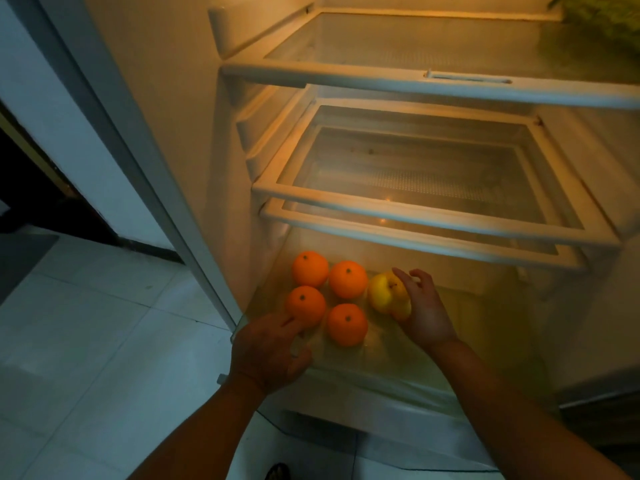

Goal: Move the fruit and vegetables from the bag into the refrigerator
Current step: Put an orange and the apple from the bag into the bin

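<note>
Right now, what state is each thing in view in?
Refrigerator: open, lit inside.
Oranges: four, stems up, in bottom compartment.
Yellow pear: beside the oranges, gripped.
Right hand: grips the pear.
Left hand: fingers touch the front-left orange.

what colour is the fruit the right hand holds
Yellow fruit, best in the head view.

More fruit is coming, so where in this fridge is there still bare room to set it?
The bottom bin floor right of the yellow pear and right hand is bare. The middle shelf is bare too; the top shelf is, left of the greens. Crowded: the bin's left, four oranges, left hand touching one.
</note>
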